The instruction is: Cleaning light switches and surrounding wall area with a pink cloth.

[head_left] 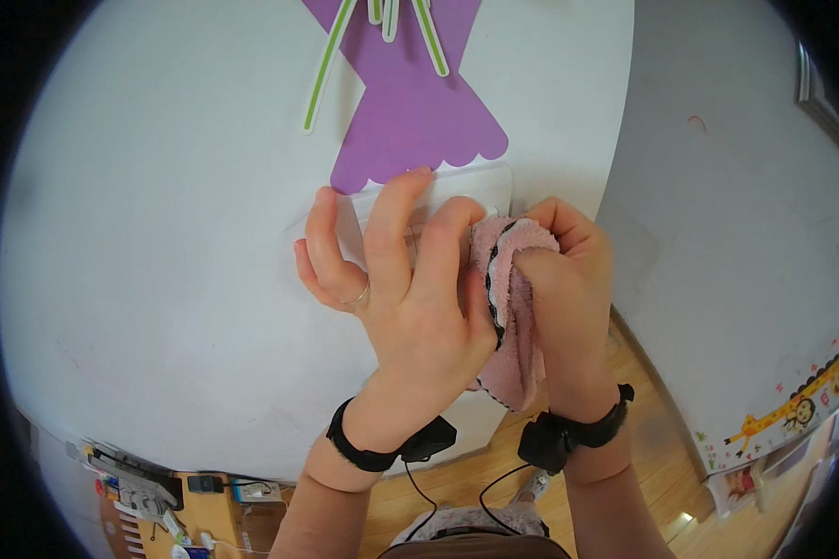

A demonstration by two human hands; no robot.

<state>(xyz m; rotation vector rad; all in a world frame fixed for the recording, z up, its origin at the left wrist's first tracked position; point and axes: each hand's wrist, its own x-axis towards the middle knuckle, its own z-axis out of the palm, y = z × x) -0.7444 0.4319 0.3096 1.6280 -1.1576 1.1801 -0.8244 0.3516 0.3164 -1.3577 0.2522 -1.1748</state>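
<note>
A pink terry cloth (521,307) with a black-and-white stitched edge hangs bunched in my right hand (573,279), whose thumb and fingers pinch its upper part. My left hand (419,293) lies over a white plastic wall plate (472,183), fingers spread and bent, fingertips on or near it. Clear plastic shows around the plate, though my left hand hides most of its face. The left thumb is beside the cloth and partly covered by it. Just above the plate is the scalloped end of a purple wall decoration (419,126).
Green stem-like strips (328,70) lie over the purple shape. The white wall (147,244) has a corner at right, with a giraffe sticker (790,391) low on the adjoining face. At lower left stands a wooden cabinet (206,513) with cables and small items. Wooden floor (643,482) shows below.
</note>
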